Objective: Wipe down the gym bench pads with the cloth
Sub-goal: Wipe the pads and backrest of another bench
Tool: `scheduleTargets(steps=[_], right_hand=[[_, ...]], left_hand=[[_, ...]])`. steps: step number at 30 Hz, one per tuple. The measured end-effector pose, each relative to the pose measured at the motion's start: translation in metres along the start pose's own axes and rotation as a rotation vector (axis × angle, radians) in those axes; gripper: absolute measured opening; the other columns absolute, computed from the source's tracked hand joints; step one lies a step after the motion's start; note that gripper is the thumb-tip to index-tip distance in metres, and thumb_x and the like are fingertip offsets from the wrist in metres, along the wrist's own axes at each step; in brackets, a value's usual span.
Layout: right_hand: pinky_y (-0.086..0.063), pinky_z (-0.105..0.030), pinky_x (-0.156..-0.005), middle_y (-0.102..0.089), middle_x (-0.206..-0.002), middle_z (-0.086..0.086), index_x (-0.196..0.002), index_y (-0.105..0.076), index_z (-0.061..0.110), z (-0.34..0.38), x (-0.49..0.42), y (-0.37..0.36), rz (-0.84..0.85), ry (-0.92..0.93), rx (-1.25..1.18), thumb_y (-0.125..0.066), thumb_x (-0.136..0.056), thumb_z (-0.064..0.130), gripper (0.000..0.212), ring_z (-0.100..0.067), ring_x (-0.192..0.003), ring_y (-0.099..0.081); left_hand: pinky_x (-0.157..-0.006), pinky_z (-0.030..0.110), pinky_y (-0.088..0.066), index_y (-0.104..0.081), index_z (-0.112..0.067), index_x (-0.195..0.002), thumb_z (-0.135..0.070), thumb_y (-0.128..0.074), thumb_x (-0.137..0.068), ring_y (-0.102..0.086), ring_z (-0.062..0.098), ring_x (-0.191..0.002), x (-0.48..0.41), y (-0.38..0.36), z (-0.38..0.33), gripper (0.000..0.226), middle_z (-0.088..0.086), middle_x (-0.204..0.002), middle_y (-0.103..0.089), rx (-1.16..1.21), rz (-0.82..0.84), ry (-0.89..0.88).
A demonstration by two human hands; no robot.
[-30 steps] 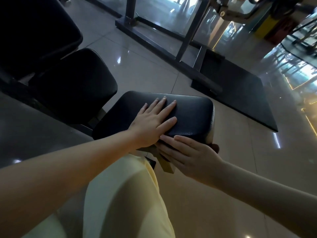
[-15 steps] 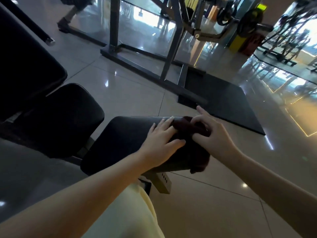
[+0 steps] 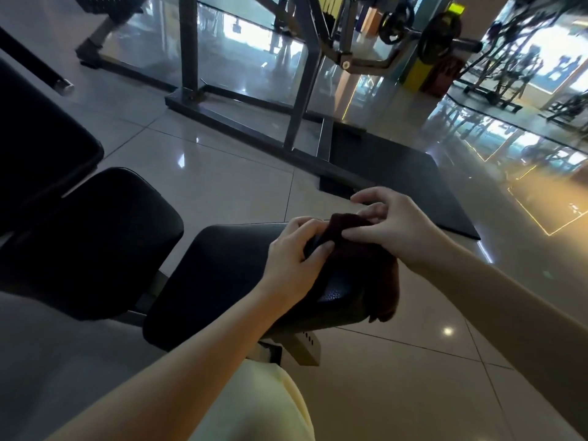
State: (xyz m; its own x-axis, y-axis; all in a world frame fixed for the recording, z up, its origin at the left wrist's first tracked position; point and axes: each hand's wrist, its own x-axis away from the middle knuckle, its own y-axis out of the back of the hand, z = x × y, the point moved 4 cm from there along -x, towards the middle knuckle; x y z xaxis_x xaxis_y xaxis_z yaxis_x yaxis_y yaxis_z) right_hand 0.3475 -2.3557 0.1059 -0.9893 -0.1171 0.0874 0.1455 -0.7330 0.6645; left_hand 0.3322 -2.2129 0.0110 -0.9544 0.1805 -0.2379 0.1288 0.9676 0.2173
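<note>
Dimly, glossy tiles [image 3: 222, 186] surround the bench pad [image 3: 222, 281] bearing a cloth [image 3: 381, 281].

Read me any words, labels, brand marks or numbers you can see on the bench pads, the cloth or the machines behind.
No text is legible in this view.
bench pad: no label or brand mark shows.
cloth: plain dark, no tag visible.
bracket under the pad: a row of small dark marks, apparently holes, not digits.
yellow-green panel far behind: too blurred to read.
</note>
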Motion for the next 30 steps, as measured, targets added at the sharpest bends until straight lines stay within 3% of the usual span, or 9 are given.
scheduleTargets(steps=[5,13,16,18,20,22,24,27,30], right_hand=[[-0.055,-0.032,-0.084,-0.072,-0.090,-0.006,-0.093,-0.073,0.007,0.011,-0.014,0.006,0.162,-0.061,-0.001,-0.075,-0.083,0.017,0.014,-0.022,-0.093,-0.069],[-0.059,-0.036,-0.076,-0.071,-0.103,-0.017,-0.093,-0.058,0.012,0.016,-0.012,0.004,0.211,-0.074,-0.449,-0.070,-0.075,0.020,0.024,-0.029,-0.094,-0.071],[-0.057,-0.028,-0.059,-0.069,-0.086,-0.010,-0.088,-0.058,0.016,0.003,-0.012,0.024,-0.025,-0.075,-0.532,-0.071,-0.082,0.010,0.015,-0.022,-0.074,-0.071],[-0.055,-0.029,-0.063,-0.068,-0.078,-0.006,-0.081,-0.059,0.018,-0.008,-0.008,0.048,-0.322,-0.010,-0.480,-0.075,-0.080,0.002,0.022,-0.022,-0.074,-0.068],[-0.051,-0.024,-0.072,-0.065,-0.075,0.002,-0.077,-0.059,0.020,-0.014,0.001,0.071,-0.637,0.108,-0.237,-0.078,-0.077,0.000,0.027,-0.017,-0.076,-0.064],[-0.051,-0.022,-0.073,-0.065,-0.078,0.007,-0.079,-0.062,0.020,-0.014,0.008,0.070,-0.743,0.179,-0.013,-0.080,-0.077,0.005,0.023,-0.013,-0.079,-0.064],[-0.055,-0.025,-0.072,-0.067,-0.083,0.008,-0.082,-0.066,0.022,-0.019,0.009,0.042,-0.619,0.196,0.034,-0.081,-0.078,0.012,0.018,-0.007,-0.079,-0.065],[-0.045,-0.006,-0.077,-0.065,-0.089,0.014,-0.088,-0.071,0.023,-0.027,0.018,-0.004,-0.417,0.232,0.123,-0.077,-0.083,0.018,0.010,0.007,-0.088,-0.059],[-0.046,-0.013,-0.091,-0.064,-0.110,0.016,-0.106,-0.074,0.022,-0.039,0.027,-0.001,-0.287,0.191,0.037,-0.067,-0.091,0.018,0.017,0.005,-0.106,-0.056]], left_hand=[[-0.094,0.011,-0.042,-0.056,-0.028,-0.109,-0.015,-0.054,-0.099,-0.049,-0.004,-0.107,0.006,0.007,-0.003,0.016,-0.009,-0.117,-0.050,0.097,-0.090,-0.015],[-0.088,0.027,-0.052,-0.046,-0.039,-0.113,-0.030,-0.057,-0.097,-0.057,0.001,-0.102,0.003,0.006,-0.018,0.021,-0.011,-0.113,-0.056,0.147,-0.054,-0.055],[-0.103,0.036,-0.045,-0.041,-0.033,-0.131,-0.040,-0.060,-0.093,-0.051,0.005,-0.116,-0.006,-0.001,-0.030,0.043,-0.016,-0.124,-0.051,-0.140,0.098,-0.104],[-0.111,0.043,-0.036,-0.035,-0.027,-0.140,-0.044,-0.058,-0.093,-0.044,0.015,-0.129,-0.015,-0.005,-0.033,0.056,-0.009,-0.138,-0.046,-0.283,0.191,-0.030],[-0.118,0.047,-0.025,-0.030,-0.025,-0.147,-0.046,-0.052,-0.097,-0.032,0.022,-0.141,-0.024,-0.008,-0.030,0.059,-0.002,-0.153,-0.035,-0.419,0.268,0.032],[-0.122,0.046,-0.009,-0.026,-0.029,-0.150,-0.048,-0.042,-0.101,-0.015,0.021,-0.149,-0.026,-0.010,-0.021,0.056,-0.002,-0.161,-0.020,-0.524,0.321,0.029],[-0.123,0.041,0.001,-0.018,-0.033,-0.154,-0.049,-0.033,-0.103,-0.002,0.013,-0.151,-0.023,-0.010,-0.012,0.055,-0.004,-0.164,-0.011,-0.534,0.327,0.017],[-0.123,0.034,0.003,-0.014,-0.036,-0.155,-0.052,-0.024,-0.103,0.000,0.007,-0.150,-0.020,-0.010,-0.006,0.055,-0.008,-0.164,-0.010,-0.547,0.284,-0.017],[-0.122,0.033,0.002,-0.015,-0.038,-0.154,-0.051,-0.024,-0.104,-0.002,0.006,-0.150,-0.021,-0.011,-0.004,0.052,-0.009,-0.164,-0.013,-0.561,0.266,-0.022]])
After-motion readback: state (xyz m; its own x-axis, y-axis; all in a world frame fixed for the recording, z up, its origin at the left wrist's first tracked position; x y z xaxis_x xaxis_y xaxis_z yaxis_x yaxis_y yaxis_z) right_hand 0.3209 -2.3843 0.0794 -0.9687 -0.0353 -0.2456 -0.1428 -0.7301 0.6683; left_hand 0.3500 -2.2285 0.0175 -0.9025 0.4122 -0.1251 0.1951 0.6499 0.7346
